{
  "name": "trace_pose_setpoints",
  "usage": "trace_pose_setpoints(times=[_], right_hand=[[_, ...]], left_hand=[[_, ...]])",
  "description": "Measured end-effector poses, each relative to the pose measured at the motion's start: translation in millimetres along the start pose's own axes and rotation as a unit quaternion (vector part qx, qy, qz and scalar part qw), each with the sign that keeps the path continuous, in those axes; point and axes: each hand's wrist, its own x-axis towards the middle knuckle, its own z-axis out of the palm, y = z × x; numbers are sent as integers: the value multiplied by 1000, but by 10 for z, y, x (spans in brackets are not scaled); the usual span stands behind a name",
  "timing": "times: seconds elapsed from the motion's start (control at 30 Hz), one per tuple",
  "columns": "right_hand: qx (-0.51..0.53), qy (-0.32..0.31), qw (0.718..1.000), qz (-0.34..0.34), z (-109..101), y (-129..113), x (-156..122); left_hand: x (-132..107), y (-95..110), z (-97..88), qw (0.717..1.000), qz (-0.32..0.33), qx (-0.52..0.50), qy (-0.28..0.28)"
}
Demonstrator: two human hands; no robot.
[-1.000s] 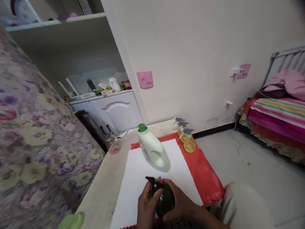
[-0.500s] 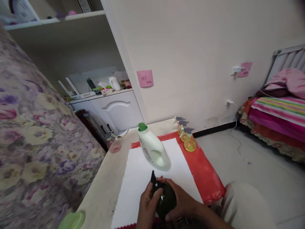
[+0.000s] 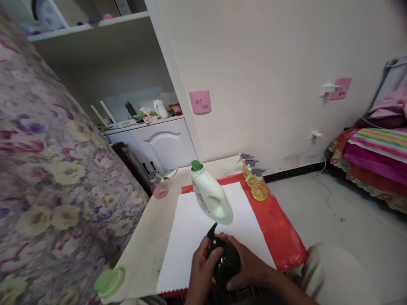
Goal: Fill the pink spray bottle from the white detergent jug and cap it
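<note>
A dark green pump bottle point(image 3: 227, 263) with a black pump head is held between both hands above the near edge of the white sheet point(image 3: 181, 237). My left hand point(image 3: 203, 262) closes around the pump end, thumb on the bottle's shoulder. Around the bottle's right side and base wraps my right hand point(image 3: 246, 264). Beyond them stands a large pale detergent jug point(image 3: 211, 199) with a green opening and a hollow handle. A light green cap point(image 3: 110, 283) lies at the table's near left corner.
Several spray bottles with yellow liquid point(image 3: 259, 189) stand at the back right on red plastic point(image 3: 280, 228). A pink spray bottle point(image 3: 160, 189) is at the left edge. A floral curtain point(image 3: 63, 178) hangs left; a bed point(image 3: 375, 156) is far right.
The camera view has shifted, so the scene sits slightly further right. The pump bottle stays in both hands, its pump head now tilted more to the right.
</note>
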Motion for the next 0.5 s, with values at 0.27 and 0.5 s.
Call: trace_pose_setpoints(times=[0.27, 0.5], right_hand=[[7, 10, 1000, -26, 25, 47, 15], [-15, -9, 1000, -4, -37, 89, -23]], left_hand=[[-28, -38, 44, 997, 2, 29, 66], [-23, -4, -14, 999, 19, 36, -35]])
